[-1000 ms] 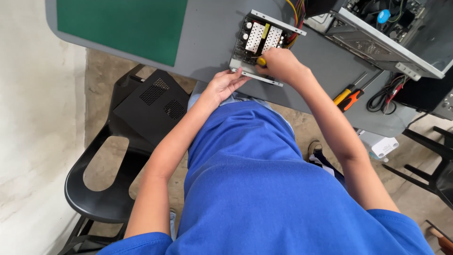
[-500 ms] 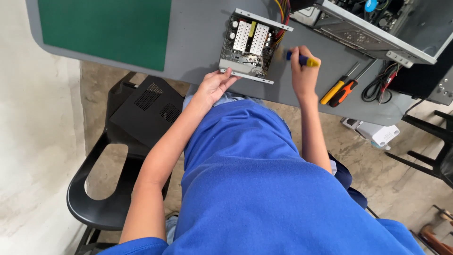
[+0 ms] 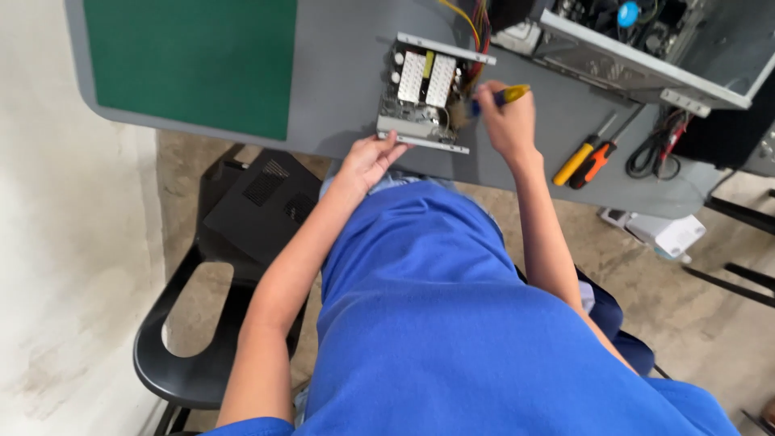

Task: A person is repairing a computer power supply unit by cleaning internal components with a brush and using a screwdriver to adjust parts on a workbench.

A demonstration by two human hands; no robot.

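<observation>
An opened power supply unit [image 3: 426, 95], a grey metal box with its cover off so that pale heat sinks and a crowded circuit board show, lies on the grey table [image 3: 339, 73] close to its near edge, just right of a green cutting mat [image 3: 190, 60]. A bundle of yellow, red and black wires [image 3: 472, 20] runs from its far right corner toward the top of the view.

The left hand [image 3: 367, 161] rests against the unit's near left corner, fingers spread and loosely curled, the fingertips touching the metal flange at the table edge. The right hand [image 3: 507, 121] is closed around a small screwdriver with a blue and yellow handle [image 3: 500, 97]; the fingers wrap the handle and its tip points at the right side of the unit, though whether the tip touches it cannot be told.

To the right of that hand, two more screwdrivers lie side by side on the table, one with a yellow handle [image 3: 575, 164] and one with an orange handle [image 3: 596, 164]. Beyond them lies a coil of black cable [image 3: 652, 153], and an open grey computer case [image 3: 638, 56] stands at the table's far right. A black plastic chair [image 3: 202, 355] carrying a black vented panel [image 3: 262, 206] stands on the floor to the left of the person's blue shirt [image 3: 452, 323].
</observation>
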